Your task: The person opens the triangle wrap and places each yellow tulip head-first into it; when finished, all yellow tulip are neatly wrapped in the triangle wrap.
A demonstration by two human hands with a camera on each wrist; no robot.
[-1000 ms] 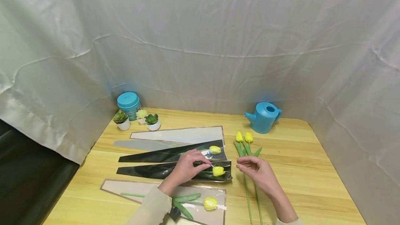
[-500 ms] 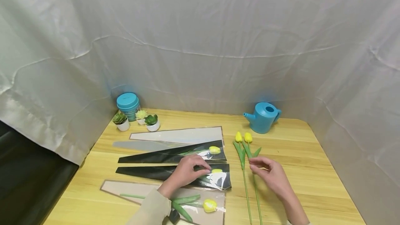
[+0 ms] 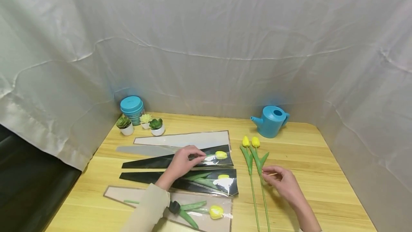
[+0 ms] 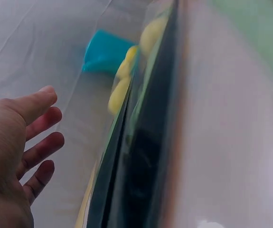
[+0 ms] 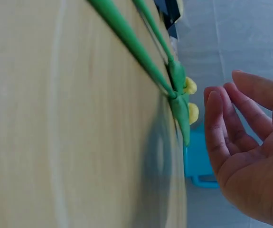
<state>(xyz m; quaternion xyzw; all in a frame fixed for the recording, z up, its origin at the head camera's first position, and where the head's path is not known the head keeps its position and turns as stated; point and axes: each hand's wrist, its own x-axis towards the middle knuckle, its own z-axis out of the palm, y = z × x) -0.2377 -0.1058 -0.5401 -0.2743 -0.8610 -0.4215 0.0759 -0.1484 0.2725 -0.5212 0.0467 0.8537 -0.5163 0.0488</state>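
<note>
My left hand (image 3: 182, 161) hovers over the farther black flower sleeve (image 3: 136, 164), near its yellow tulip (image 3: 221, 155). In the left wrist view, the fingers of that left hand (image 4: 17, 147) are relaxed with nothing between them. The nearer black sleeve (image 3: 141, 177) lies flat with another tulip (image 3: 199, 182) inside it. Under my left forearm is a pale pink sleeve (image 3: 225, 223) that also contains a tulip (image 3: 216, 212). My right hand (image 3: 283, 182), loosely bent and holding nothing, is beside two loose tulips (image 3: 265, 199); their green stems and yellow heads show in the right wrist view.
A whitish sleeve (image 3: 199, 138) and a translucent grey one (image 3: 138, 148) lie farther back. A blue watering can (image 3: 271, 122) stands at the back right. Small potted succulents (image 3: 157, 128) and a blue lidded container (image 3: 132, 109) occupy the back left corner.
My left hand let go of the nearer black sleeve's edge, which now lies flat over its tulip, and shifted left and back. My right hand moved right and slightly nearer me.
</note>
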